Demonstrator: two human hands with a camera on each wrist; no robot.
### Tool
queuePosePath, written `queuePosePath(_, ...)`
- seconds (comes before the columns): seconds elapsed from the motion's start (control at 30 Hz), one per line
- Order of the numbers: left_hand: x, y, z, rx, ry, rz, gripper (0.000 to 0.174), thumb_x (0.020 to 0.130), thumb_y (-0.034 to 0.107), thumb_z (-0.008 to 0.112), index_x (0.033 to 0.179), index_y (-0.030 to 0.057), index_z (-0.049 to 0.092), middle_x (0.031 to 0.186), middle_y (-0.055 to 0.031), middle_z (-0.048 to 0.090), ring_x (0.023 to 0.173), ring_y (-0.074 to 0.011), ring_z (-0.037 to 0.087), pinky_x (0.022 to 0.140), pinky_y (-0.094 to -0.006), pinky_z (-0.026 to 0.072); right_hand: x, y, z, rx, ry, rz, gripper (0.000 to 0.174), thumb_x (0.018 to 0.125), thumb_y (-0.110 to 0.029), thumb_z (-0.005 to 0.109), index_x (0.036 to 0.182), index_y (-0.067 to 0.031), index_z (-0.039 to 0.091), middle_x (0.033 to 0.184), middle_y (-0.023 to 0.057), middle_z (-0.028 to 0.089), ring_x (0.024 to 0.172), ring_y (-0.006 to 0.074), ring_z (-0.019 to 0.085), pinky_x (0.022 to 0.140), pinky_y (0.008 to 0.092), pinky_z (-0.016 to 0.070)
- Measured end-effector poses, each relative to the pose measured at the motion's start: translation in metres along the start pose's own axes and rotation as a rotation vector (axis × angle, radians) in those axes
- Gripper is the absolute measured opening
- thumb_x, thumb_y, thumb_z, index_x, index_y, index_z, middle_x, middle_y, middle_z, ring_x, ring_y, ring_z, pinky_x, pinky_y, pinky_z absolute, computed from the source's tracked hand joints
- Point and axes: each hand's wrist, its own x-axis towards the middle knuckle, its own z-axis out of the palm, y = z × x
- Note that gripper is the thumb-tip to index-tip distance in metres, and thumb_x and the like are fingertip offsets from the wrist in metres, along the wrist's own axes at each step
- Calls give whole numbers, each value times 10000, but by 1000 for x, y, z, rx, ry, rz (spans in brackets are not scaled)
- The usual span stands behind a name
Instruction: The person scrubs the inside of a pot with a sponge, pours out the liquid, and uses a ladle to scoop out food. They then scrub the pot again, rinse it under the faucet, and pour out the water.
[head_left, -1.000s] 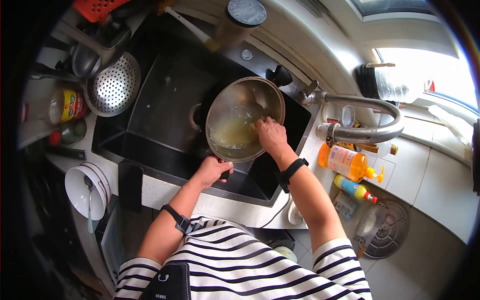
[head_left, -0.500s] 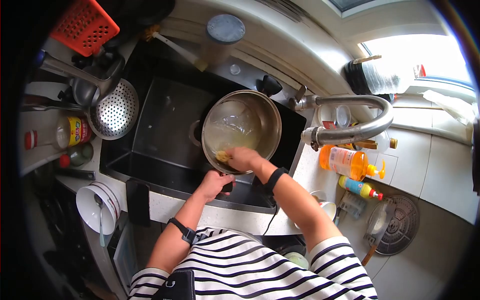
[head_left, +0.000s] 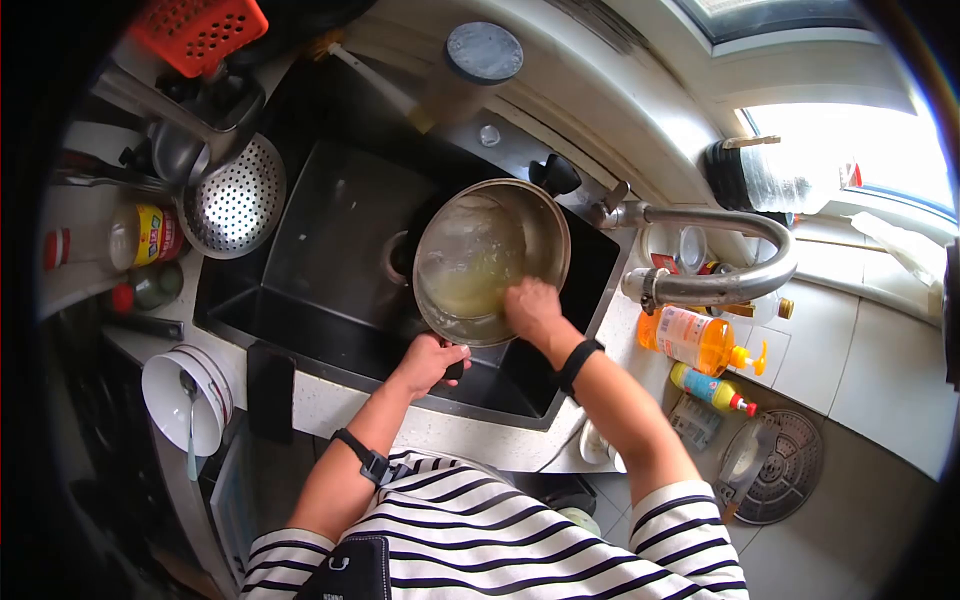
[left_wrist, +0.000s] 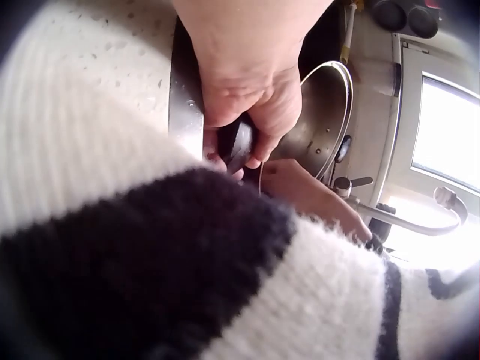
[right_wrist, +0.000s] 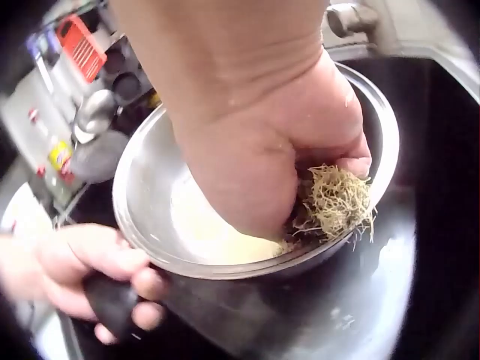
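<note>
A steel pot (head_left: 545,225) is held tilted over the black sink (head_left: 325,225), with cloudy yellowish liquid (head_left: 475,290) in its bottom. My left hand (head_left: 428,362) grips the pot's black handle (right_wrist: 112,300), fingers curled round it, at the side nearest my body. Inside the pot, my right hand (head_left: 533,308) holds a tuft of tan, fibrous loofah scrubber (right_wrist: 337,202) against the inner wall, close to the rim. In the head view that hand hides the scrubber; the right wrist view shows its frayed strands sticking out past the fingers.
A curved metal faucet (head_left: 720,290) stands right of the pot, near an orange pump bottle (head_left: 690,340) and a smaller yellow-blue bottle (head_left: 708,385). On the left are a perforated skimmer (head_left: 235,200), a red basket (head_left: 205,35) and stacked white bowls (head_left: 170,400) holding a spoon.
My right hand swept from the pot's right side to its near-left edge, then back to the near-right wall. The left hand kept its grip on the handle, and the liquid sloshed.
</note>
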Motion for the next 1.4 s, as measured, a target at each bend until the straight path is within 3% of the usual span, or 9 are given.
queuePosePath(0.03,0,-2,0,-13,2,-1,128,906,147,621,975,41,604,855,-38,623,786,-136,638,517,-276,533,-7,-19,-32,200,-229,59,233,795,-156,577,933,-41,725,963,217,687,955,342,663,838,428,522)
queuePosePath(0.2,3,-5,-1,-5,-1,2,118,908,155,622,960,49,610,846,-38,626,784,-137,641,521,-282,539,-2,-34,-25,748,-307,-5,300,778,-177,576,992,-13,708,1018,196,688,992,338,658,871,405,515)
queuePosePath(0.3,1,1,-1,-13,-63,-17,131,904,158,627,982,53,605,860,-40,628,801,-144,648,528,-285,546,7,-5,-19,314,-318,17,283,789,-192,582,981,-33,715,1006,210,688,986,317,662,845,412,521)
queuePosePath(0.43,-3,4,2,-16,-38,-19,155,904,168,620,1005,50,609,894,-38,636,811,-141,643,533,-274,533,29,31,-33,-106,262,37,204,884,-174,513,857,-83,693,998,150,645,897,280,677,682,402,551)
queuePosePath(0.53,-2,4,2,-16,-36,-33,161,909,179,625,1008,52,611,885,-37,637,820,-139,645,541,-276,536,50,27,-45,38,356,48,217,871,-106,486,1027,-45,624,1067,173,581,881,329,662,716,411,553)
queuePosePath(0.7,0,1,-2,-10,-55,-27,128,913,165,625,991,66,601,869,-42,641,816,-157,662,544,-295,549,58,-30,-36,415,289,249,286,862,-86,497,1144,-40,510,1127,215,540,870,365,664,707,434,564)
queuePosePath(0.93,-7,14,7,-16,-72,-39,144,892,194,644,951,64,640,801,-31,645,737,-136,633,547,-294,520,52,-86,-49,509,265,-225,285,816,-80,520,1092,-49,583,1152,183,561,931,371,641,765,453,545)
queuePosePath(1.17,-3,8,1,2,-108,-87,171,921,206,615,1049,93,606,915,-14,625,883,-148,630,602,-349,536,85,-17,-42,280,504,3,219,830,-113,518,1025,-66,607,1042,161,588,904,307,646,701,403,563)
queuePosePath(1.4,-5,9,1,3,-132,-64,148,933,170,588,1046,76,599,951,-40,628,922,-161,639,634,-355,577,21,2,-27,259,86,113,278,809,-92,534,1079,-63,591,1031,182,627,942,340,654,708,442,550)
